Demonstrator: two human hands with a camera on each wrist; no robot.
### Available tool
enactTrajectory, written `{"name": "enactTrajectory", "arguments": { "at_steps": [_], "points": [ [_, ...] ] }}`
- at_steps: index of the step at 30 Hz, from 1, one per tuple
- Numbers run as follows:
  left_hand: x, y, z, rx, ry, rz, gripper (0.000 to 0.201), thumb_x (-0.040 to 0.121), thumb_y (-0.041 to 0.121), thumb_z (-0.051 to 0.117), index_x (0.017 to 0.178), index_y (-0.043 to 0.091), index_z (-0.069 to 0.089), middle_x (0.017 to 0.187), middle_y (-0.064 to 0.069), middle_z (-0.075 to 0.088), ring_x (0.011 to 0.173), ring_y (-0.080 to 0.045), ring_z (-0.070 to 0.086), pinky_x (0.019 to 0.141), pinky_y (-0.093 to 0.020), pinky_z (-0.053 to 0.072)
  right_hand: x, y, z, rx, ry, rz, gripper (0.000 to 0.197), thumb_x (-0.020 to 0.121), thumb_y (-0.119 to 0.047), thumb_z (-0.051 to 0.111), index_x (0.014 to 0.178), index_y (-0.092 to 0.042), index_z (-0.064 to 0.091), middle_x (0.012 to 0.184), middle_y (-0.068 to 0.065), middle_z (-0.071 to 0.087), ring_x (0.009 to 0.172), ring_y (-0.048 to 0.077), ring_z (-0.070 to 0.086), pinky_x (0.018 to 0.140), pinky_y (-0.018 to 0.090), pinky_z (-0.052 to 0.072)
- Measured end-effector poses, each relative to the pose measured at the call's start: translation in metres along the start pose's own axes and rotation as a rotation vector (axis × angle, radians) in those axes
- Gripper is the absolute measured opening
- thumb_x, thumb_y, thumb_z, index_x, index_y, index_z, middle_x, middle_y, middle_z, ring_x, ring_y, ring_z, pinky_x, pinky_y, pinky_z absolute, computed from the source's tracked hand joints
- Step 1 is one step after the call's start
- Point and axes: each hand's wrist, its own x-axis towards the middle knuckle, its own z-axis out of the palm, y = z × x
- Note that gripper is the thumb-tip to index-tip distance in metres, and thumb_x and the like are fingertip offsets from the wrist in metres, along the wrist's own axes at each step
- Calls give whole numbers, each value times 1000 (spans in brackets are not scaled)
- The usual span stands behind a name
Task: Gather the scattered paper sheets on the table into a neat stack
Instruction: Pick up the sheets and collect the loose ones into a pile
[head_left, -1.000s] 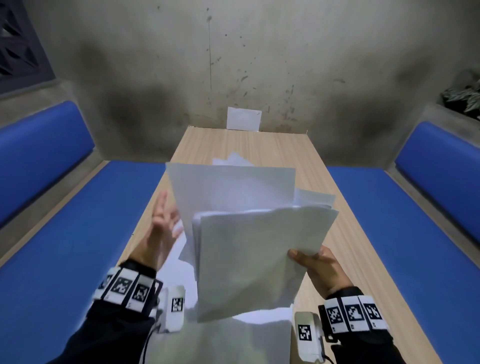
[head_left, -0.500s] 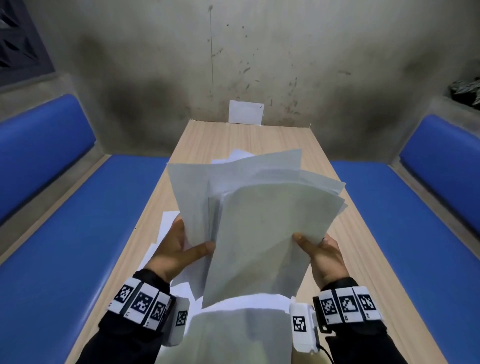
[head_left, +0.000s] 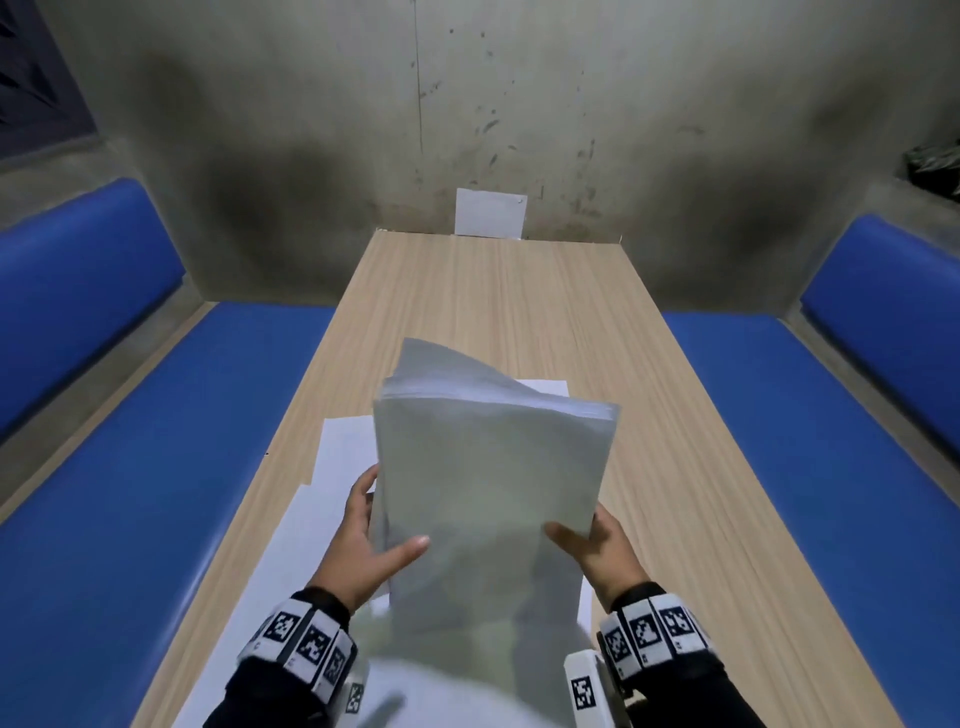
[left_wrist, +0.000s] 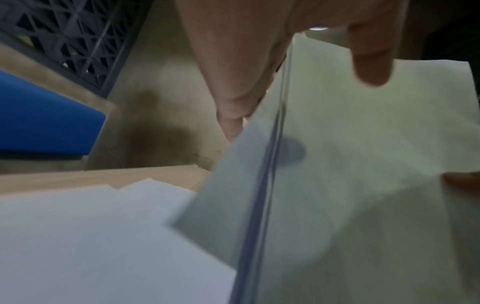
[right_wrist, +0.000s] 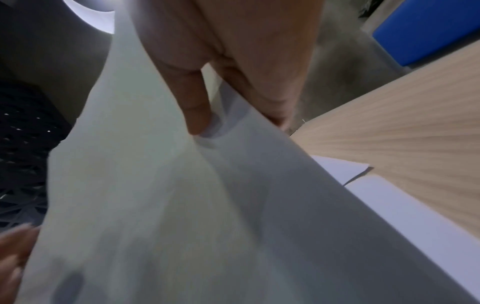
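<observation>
I hold a bundle of white paper sheets (head_left: 488, 488) upright over the near half of the wooden table (head_left: 519, 306). My left hand (head_left: 363, 540) grips its left edge, thumb across the front. My right hand (head_left: 597, 545) grips the right edge the same way. The top edges of the bundle are nearly level, with one sheet curling up behind. In the left wrist view the sheets' edge (left_wrist: 270, 164) runs past my left hand (left_wrist: 311, 67), thumb in front and fingers behind. In the right wrist view the thumb of my right hand (right_wrist: 228, 86) presses the paper (right_wrist: 155, 205).
More loose sheets (head_left: 311, 530) lie flat on the table under and left of the bundle, one corner (head_left: 545, 387) showing behind it. A white card (head_left: 488, 213) leans on the wall at the table's far end. Blue benches (head_left: 130, 493) flank both sides.
My left hand came in from open air and took the bundle's left edge. The fanned sheets have been pushed together into a narrower, squarer bundle.
</observation>
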Motion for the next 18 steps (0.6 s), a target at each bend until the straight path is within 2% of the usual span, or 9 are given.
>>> {"name": "enactTrajectory", "arguments": {
  "at_steps": [2, 4, 6, 8, 10, 12, 14, 16, 18],
  "points": [
    [8, 5, 6, -58, 84, -14, 53, 63, 12, 78, 102, 36, 51, 105, 10, 63, 76, 12, 65, 81, -24, 54, 1, -7, 6, -38, -25, 3, 29, 81, 6, 61, 95, -20, 63, 91, -3, 72, 83, 17, 67, 64, 16, 54],
    [11, 10, 1, -160, 93, -65, 40, 55, 21, 86, 87, 22, 63, 90, -2, 74, 65, -1, 70, 60, -19, 57, 0, -13, 5, -39, -41, 3, 29, 82, 5, 61, 101, -16, 63, 95, 0, 72, 83, 11, 69, 69, 18, 55],
    [12, 4, -10, -167, 85, -82, 69, 34, 48, 88, 95, 24, 64, 95, -1, 75, 84, -13, 71, 67, -24, 57, 0, -15, -1, 3, -52, 2, 35, 78, 5, 66, 108, -12, 62, 98, 3, 73, 88, 13, 70, 73, 21, 56],
    [11, -3, -18, -40, 75, -75, 84, 33, 58, 82, 108, 30, 57, 110, 3, 66, 101, -16, 64, 80, -28, 52, -1, -11, -7, 16, -49, 19, 44, 65, 0, 75, 105, -15, 63, 98, 3, 74, 95, 21, 69, 76, 26, 56],
    [12, -12, -19, 50, 30, -83, 86, 36, 62, 79, 112, 32, 52, 111, 3, 65, 102, -13, 63, 78, -23, 53, -2, -5, -8, -8, -31, 47, 44, 58, -6, 74, 99, -18, 64, 94, 1, 75, 96, 24, 68, 78, 29, 56],
    [13, -17, -14, 18, 5, -72, 70, 48, 44, 77, 111, 34, 49, 110, 3, 65, 105, -14, 62, 74, -18, 53, -2, -2, -3, -14, -36, 54, 38, 59, -9, 71, 95, -20, 65, 92, 0, 74, 94, 23, 67, 79, 30, 54],
    [11, -13, -4, -57, 31, -90, 52, 57, 26, 65, 107, 29, 52, 102, 1, 66, 105, -25, 60, 70, -19, 53, -1, -1, 3, -1, -33, 37, 34, 65, -11, 69, 97, -20, 64, 98, 3, 72, 96, 23, 66, 83, 32, 52],
    [8, -8, 5, -98, 127, -111, 36, 69, 19, 62, 103, 26, 54, 94, 4, 65, 95, -23, 60, 68, -20, 47, 1, 0, 9, 40, -27, 18, 31, 73, -10, 69, 102, -18, 63, 105, 7, 71, 98, 23, 67, 88, 34, 53],
    [7, -7, 9, -80, 185, -121, 33, 82, 15, 61, 113, 21, 53, 96, 5, 64, 94, -20, 60, 75, -27, 45, 2, 7, 12, 70, -4, 31, 33, 76, -9, 70, 107, -17, 61, 107, 8, 71, 99, 22, 67, 87, 32, 54]
  ]
}}
